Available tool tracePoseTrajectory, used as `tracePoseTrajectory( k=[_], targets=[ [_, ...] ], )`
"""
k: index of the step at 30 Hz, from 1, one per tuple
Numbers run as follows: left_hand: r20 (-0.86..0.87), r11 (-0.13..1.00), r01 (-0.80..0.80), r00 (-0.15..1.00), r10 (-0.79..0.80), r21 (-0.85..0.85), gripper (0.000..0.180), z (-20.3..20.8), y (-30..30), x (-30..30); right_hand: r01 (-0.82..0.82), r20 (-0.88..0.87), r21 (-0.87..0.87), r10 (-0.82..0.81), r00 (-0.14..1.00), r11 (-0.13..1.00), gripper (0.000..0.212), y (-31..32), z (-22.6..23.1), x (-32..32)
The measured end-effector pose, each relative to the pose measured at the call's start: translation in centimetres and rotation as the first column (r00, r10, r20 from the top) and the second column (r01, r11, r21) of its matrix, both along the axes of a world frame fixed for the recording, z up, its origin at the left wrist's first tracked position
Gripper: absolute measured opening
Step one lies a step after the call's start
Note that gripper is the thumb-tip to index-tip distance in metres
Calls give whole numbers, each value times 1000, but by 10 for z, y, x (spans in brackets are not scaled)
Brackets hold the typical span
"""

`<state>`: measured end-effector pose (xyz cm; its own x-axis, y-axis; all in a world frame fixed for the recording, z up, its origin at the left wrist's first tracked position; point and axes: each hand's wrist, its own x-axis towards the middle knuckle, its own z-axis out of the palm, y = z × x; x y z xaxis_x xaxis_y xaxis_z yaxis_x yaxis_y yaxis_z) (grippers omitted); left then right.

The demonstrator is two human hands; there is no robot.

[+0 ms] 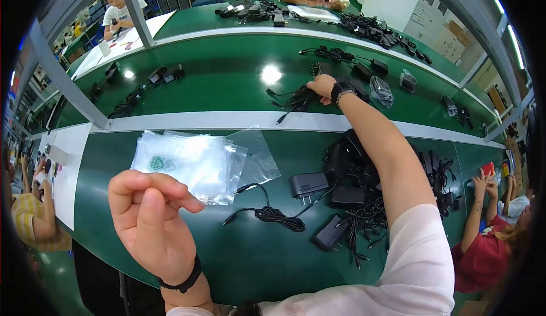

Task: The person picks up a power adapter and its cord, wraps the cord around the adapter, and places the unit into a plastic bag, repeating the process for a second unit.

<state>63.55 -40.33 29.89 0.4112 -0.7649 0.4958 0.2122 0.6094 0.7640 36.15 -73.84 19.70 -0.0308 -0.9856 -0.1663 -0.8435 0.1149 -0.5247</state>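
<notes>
My right hand [323, 87] reaches across to the raised green shelf, its fingers closed round a black power adapter with its cable [297, 98]; the hand hides part of it. My left hand [156, 222] is raised over the near table, palm showing, fingers loosely bent with nothing in them. Just beyond the left hand lies a stack of clear plastic bags [187, 165]. Right of the stack, a single black adapter [308, 185] rests on the table, and a coiled cable [278, 216] lies in front of it.
A heap of black adapters and cables [364, 202] lies under my right forearm. More adapters [165, 75] sit on the shelf, some in clear wrapping [381, 91]. Metal frame posts [68, 77] rise at the left. Other people work across and beside the table.
</notes>
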Motion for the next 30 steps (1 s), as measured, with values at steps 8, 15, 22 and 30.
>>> tracePoseTrajectory(
  k=[8, 15, 22, 30],
  targets=[
    [26, 993, -18, 999, 22, -115, 16, 10, 20, 18, 149, 624, 116, -189, 758, 982, 20, -1, 50, -46],
    [52, 977, 96, 995, -88, -188, 19, 11, 23, 27, -73, 393, -178, 139, 909, 981, 21, 114, 169, -113],
    [14, 985, 97, 995, -96, -145, 17, 7, 27, 32, 27, 162, -180, 3, 987, 983, 20, 226, 167, -211],
    [113, 963, 239, 968, -226, -123, 20, -1, 18, 24, -168, -374, -253, 64, 925, 953, 21, 324, 118, -252]
  ],
)
